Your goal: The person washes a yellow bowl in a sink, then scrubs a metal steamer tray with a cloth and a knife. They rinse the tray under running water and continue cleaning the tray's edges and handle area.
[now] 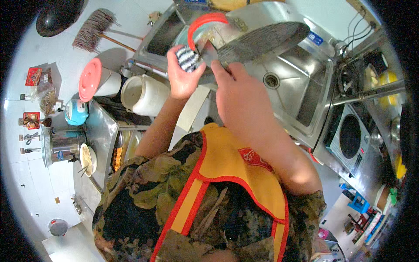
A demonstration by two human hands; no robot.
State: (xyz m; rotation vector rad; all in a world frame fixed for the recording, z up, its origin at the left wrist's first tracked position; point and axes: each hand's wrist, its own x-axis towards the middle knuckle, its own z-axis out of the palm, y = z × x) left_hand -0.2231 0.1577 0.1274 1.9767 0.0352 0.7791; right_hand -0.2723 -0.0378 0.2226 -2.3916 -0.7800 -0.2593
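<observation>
My left hand [184, 77] is closed around a black-and-white striped scrubbing cloth or sponge [188, 58] over the sink's near left edge. Beside it, my right hand [244, 95] grips the handle of a tool with a broad metal blade [208, 52], perhaps a cleaver or spatula. The blade is close to the striped thing; whether they touch I cannot tell. Just beyond the hands lies a basin with a red rim [204, 20], with water and pale bits in it. A large dark round board or lid [262, 41] leans across the stainless steel sink [288, 95].
A white bucket [154, 95] and a bin with a pink lid [90, 79] stand at the left, near a mop [95, 29]. A bowl [87, 159] rests on the left metal counter. An induction cooker [350, 137] is at the right.
</observation>
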